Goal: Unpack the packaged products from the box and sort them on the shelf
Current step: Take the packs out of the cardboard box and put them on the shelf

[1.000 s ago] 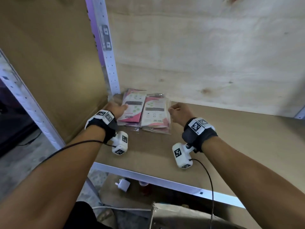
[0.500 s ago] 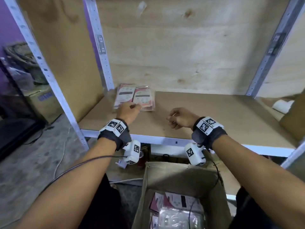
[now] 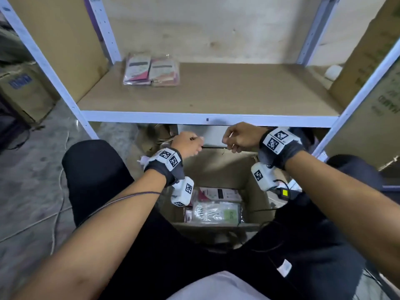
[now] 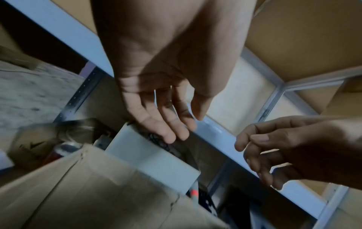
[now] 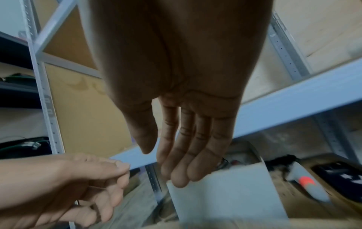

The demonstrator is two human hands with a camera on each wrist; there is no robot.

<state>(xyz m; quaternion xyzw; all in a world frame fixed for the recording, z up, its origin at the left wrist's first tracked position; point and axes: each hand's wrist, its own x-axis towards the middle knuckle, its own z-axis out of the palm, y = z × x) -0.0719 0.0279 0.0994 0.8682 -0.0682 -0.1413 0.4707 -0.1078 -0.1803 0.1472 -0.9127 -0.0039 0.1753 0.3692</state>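
- Packaged products (image 3: 151,70) lie flat on the shelf (image 3: 216,94), two flat packs in clear wrap side by side and touching, in the back left corner near the left rear upright.
- More packaged products (image 3: 216,210) lie in the open cardboard box (image 3: 255,204) on the floor below the shelf's front edge, between the person's knees; a clear-wrapped pack with a green label lies on top, a pink-and-white one just behind it.
- The left hand (image 3: 188,144) hangs in the air above the far side of the box, just below the shelf's white front rail (image 3: 207,119); in its wrist view the left hand (image 4: 162,96) shows loosely extended, relaxed fingers (image 4: 166,128) that hold nothing.
- The right hand (image 3: 240,137) hangs level with the left one, near it but apart; in its wrist view the right hand (image 5: 186,124) has fingers (image 5: 182,167) almost straight and close together, the thumb beside them, and it holds nothing.
- Neither hand touches the box, the shelf or any pack.
- A white flat box (image 3: 203,135) stands on the lower level under the shelf, behind the two hands.
- Both wrists carry black bands with white marker cubes, and a white camera unit (image 3: 183,194) hangs under the left wrist over the box opening.
- A brown cardboard carton (image 3: 23,89) stands on the floor left of the rack; a white roll-like thing (image 3: 333,71) lies at the far right of the shelf.
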